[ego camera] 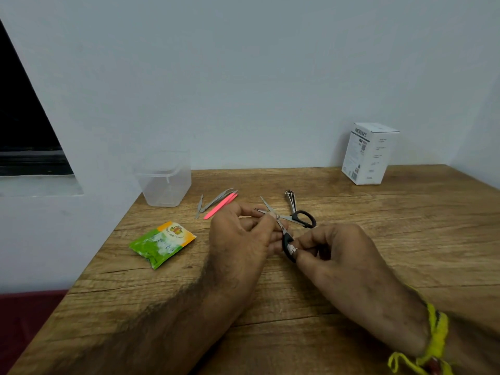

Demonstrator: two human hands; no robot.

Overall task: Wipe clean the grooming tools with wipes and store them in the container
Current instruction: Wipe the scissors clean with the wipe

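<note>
Small scissors (303, 217) with black handles are spread wide apart just above the wooden table (378, 239). My left hand (240, 236) pinches them near the pivot and blades. My right hand (341, 253) presses a small white wipe (291, 249) against the nearer black handle. A clear plastic container (165, 182) stands empty at the back left corner. Beside it lie metal tweezers (217, 199), a pink tool (220, 206) and a small metal tool (199, 206). A nail clipper (290, 200) lies behind the scissors.
A green and orange wipes packet (162, 243) lies on the table left of my hands. A white cardboard box (369, 154) stands at the back right against the wall. The table's left edge runs diagonally past the packet.
</note>
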